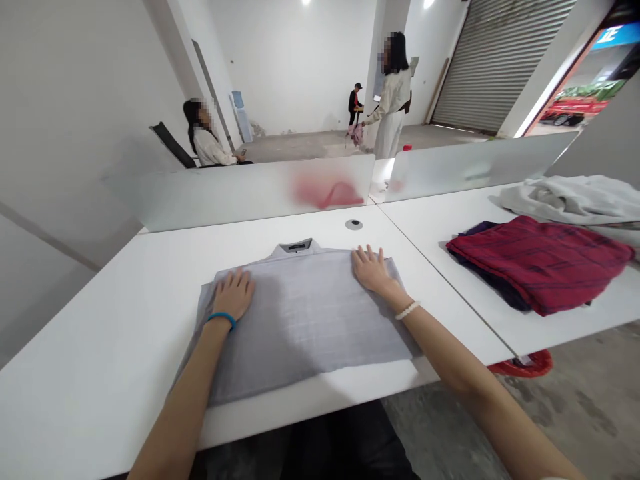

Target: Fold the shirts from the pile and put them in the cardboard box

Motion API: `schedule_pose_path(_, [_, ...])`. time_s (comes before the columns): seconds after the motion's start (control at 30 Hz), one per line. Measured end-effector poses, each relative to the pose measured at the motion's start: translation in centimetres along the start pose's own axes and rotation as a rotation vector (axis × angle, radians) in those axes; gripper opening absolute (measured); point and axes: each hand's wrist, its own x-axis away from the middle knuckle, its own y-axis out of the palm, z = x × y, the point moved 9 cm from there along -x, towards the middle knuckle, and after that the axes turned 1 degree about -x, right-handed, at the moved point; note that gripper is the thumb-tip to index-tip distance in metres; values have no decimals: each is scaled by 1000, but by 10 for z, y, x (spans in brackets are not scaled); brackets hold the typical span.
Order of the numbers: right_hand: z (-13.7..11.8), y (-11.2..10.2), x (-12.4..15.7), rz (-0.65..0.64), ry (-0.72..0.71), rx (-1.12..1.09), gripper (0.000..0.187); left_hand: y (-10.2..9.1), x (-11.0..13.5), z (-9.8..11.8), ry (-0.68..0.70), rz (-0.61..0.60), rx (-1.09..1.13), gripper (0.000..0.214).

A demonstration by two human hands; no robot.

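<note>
A light grey collared shirt [305,320] lies folded on the white table in front of me, its collar [296,247] at the far edge. My left hand [234,293] rests flat on the shirt's left part, fingers stretched out; a blue band circles that wrist. On the shirt's upper right part, my right hand [371,268] lies flat with its fingers spread, a pale beaded bracelet on the wrist. Neither hand grips the cloth. The shirt's underside and the way its sleeves are folded are hidden.
Folded red plaid cloth [540,260] lies over dark cloth on the right, with white fabric [575,200] behind. Frosted dividers [225,193] edge the white table [90,333]. A round cable hole [354,225] is beyond the shirt. Below hangs a red bin [537,365]. Several people are beyond.
</note>
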Motion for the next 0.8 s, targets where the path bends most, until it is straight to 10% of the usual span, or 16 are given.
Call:
schedule_pose_path(0.17, [-79,-17,-28,5,-218,-142,50,-2,-29,86,209,-19,50,54])
schedule_pose_path(0.3, [-103,-6,-50,-17,-260,-217,49,6,-50,113,183,-29,78,58])
schedule_pose_path(0.8, [-96,21,-54,-36,-225,-259,55,11,-36,-2,-54,-74,44,59])
